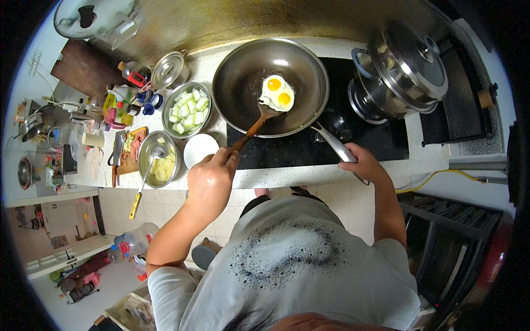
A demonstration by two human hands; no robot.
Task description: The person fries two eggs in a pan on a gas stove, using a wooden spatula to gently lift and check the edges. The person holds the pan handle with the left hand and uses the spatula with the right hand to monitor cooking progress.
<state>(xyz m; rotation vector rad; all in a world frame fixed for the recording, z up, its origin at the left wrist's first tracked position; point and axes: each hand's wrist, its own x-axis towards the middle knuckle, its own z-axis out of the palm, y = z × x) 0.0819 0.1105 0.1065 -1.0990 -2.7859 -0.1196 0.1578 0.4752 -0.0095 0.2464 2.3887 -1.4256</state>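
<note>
My left hand (213, 180) grips a wooden spatula (252, 131). Its blade lies in a large wok (240, 70), at the lower edge of two fried eggs (278, 93); how far it reaches under them is hidden. The eggs are joined, with set whites and two whole yellow yolks. My right hand (364, 161) is closed around the metal wok handle (331, 140). Close to my left hand stands a small white bowl (201, 149). Beside it are a metal bowl of sliced potato-like pieces (162, 169) with a ladle (143, 188) and one of pale green chunks (188, 111).
A lidded steel pot (397, 74) stands on the black cooktop (372, 145) at right. At left are a cutting board (128, 167) with chopped meat, a cleaver (117, 148), a lidded metal container (169, 70) and several bottles (120, 111). The ladle's yellow handle juts over the counter edge.
</note>
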